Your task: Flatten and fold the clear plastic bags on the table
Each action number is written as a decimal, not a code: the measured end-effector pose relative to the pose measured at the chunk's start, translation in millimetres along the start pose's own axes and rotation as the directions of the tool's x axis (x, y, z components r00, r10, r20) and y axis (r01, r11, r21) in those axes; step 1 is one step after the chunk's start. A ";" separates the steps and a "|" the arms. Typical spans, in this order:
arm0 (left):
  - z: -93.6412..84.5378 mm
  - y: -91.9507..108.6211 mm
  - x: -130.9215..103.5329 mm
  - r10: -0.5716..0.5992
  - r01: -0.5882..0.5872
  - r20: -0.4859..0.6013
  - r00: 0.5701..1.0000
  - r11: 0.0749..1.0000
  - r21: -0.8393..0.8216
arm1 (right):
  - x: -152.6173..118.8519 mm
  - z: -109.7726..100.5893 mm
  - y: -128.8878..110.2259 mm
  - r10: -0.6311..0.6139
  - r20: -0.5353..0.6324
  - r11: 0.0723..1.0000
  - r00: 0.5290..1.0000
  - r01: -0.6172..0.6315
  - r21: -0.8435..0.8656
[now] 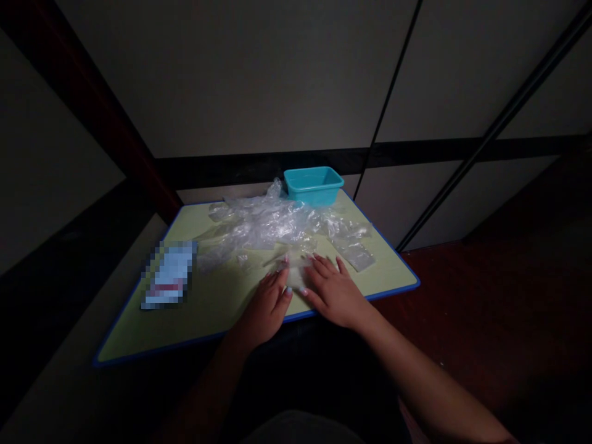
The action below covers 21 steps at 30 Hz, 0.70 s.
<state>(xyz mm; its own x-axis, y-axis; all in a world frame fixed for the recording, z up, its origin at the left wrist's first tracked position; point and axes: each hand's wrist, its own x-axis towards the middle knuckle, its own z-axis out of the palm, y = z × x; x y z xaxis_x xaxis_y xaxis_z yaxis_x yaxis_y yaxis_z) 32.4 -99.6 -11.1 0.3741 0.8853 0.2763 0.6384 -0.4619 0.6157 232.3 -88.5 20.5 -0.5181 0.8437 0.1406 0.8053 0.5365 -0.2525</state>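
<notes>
A small clear plastic bag (296,275) lies flat near the front edge of the table, between my two hands. My left hand (266,311) rests at its left side, fingers stretched forward and fingertips touching the plastic. On the right side, my right hand (337,295) lies with its fingers spread, the tips on the bag's edge. Neither hand is closed around anything. Just beyond my fingers is a loose heap of crumpled clear plastic bags (277,223). One flatter clear bag (356,255) sticks out of the heap to the right of my right hand.
A turquoise plastic basin (314,192) stands at the back of the pale yellow table (217,314), which has a blue rim. At the left lies a pale blue packet (171,274), blurred by pixels. Panelled cabinet doors (259,80) rise directly behind the table.
</notes>
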 end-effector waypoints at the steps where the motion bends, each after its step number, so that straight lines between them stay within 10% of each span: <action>1: 0.2 -0.4 0.0 -0.004 0.004 -0.014 1.000 1.000 -0.017 | 1.7 2.5 -5.2 0.003 0.016 1.000 1.000 -0.003 0.000; 21: 2.2 -2.2 0.2 -0.125 0.116 -0.156 0.980 0.991 -0.062 | 15.7 21.3 -17.4 0.020 0.019 0.998 1.000 -0.021 0.057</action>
<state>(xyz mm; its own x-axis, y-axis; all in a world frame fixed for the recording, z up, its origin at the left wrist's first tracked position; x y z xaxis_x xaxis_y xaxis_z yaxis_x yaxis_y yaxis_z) 32.5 -98.6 -14.1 0.1821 0.9335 0.3089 0.6343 -0.3516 0.6885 204.0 -84.9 6.8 -0.5070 0.8539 0.1177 0.7982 0.5166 -0.3098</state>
